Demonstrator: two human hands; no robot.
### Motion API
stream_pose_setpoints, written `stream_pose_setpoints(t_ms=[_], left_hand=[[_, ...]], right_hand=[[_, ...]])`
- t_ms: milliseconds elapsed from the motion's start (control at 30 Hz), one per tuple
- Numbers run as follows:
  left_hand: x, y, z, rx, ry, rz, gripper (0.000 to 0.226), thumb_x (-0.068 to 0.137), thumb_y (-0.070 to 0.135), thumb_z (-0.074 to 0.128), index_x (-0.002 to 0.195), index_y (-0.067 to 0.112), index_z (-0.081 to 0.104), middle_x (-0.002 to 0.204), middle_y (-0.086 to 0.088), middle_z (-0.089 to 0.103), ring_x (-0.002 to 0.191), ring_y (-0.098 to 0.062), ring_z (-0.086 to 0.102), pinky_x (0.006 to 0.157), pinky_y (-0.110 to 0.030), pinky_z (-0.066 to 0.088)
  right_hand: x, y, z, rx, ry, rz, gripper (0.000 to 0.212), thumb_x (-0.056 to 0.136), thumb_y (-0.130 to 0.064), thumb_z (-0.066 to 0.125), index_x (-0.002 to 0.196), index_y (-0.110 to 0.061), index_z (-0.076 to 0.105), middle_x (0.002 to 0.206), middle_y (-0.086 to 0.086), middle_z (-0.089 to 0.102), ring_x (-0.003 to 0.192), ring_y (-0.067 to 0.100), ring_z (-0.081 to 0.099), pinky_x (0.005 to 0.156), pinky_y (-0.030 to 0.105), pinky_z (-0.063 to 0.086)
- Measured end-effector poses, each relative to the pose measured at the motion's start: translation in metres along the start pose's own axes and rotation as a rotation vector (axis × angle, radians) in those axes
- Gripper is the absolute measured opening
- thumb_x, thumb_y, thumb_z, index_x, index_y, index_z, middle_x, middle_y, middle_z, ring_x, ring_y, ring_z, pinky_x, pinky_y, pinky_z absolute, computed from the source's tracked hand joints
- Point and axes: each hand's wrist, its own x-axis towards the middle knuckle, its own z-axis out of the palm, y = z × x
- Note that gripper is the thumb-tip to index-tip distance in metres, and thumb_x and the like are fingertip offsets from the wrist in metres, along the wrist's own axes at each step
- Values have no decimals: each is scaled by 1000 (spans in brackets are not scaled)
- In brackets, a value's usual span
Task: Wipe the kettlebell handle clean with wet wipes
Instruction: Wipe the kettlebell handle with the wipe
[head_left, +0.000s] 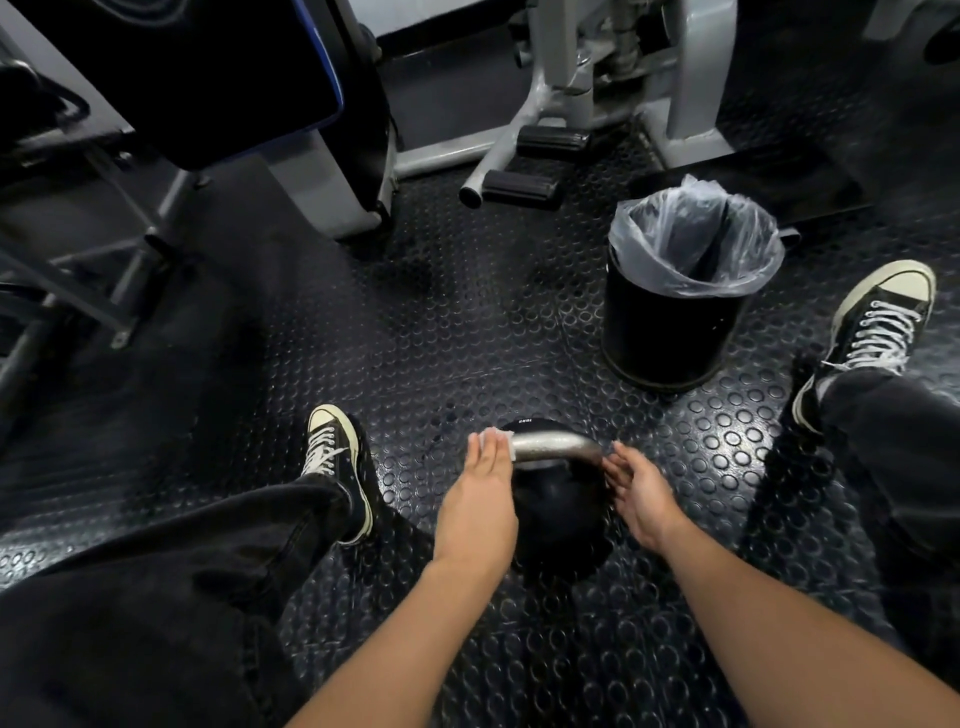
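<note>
Mid-wipe, I'd say: kettlebell (558, 512) on the floor between the feet, left hand (480, 486) with fingers straight pressing a wet wipe (493, 439) on the handle (556, 447) left end; right hand (639, 493) relaxed, empty, at the other end. Rest of handle likely still to do, bin (675, 332) nearby

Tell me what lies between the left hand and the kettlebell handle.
A white wet wipe lies under the left hand, pressed against the kettlebell handle, as the head view shows.
</note>
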Motion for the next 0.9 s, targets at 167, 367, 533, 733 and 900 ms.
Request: stream_pose_setpoints(t_ms=[167,367,533,733,900], left_hand=[[-5,1,8,4,-20,20,92,85,-19,31,157,20,-10,161,8,-23,150,-8,-16,116,-26,35],[-11,5,16,-5,0,-88,90,85,-19,32,159,16,-8,166,2,-16,152,-12,-11,114,-24,35],[-14,33,18,-277,62,-330,81,89,-11,34,160,12,3,167,-3,-3,154,-13,6,118,-21,21],[11,55,8,-209,24,-423,72,95,-3,37,158,1,2,166,-21,-2,153,-32,14,112,-31,39],[5,36,8,-39,-11,-284,74,95,-9,33,158,4,-4,167,-14,-7,155,-25,-2,112,-30,38]], right_hand=[[1,1,0,6,-1,-2,57,100,-43,47,149,-14,42,149,7,50,139,23,44,121,44,27],[5,3,-2,21,10,2,58,98,-43,50,148,-13,43,147,9,52,136,24,47,119,44,31],[9,6,-3,22,30,-8,54,99,-40,49,145,-13,46,147,11,52,136,24,47,118,44,31],[6,4,-1,56,41,-18,53,101,-36,48,147,-11,44,148,13,50,136,24,47,111,37,38],[4,3,0,33,31,-3,54,100,-38,48,146,-10,45,146,11,53,133,22,49,105,34,39]])
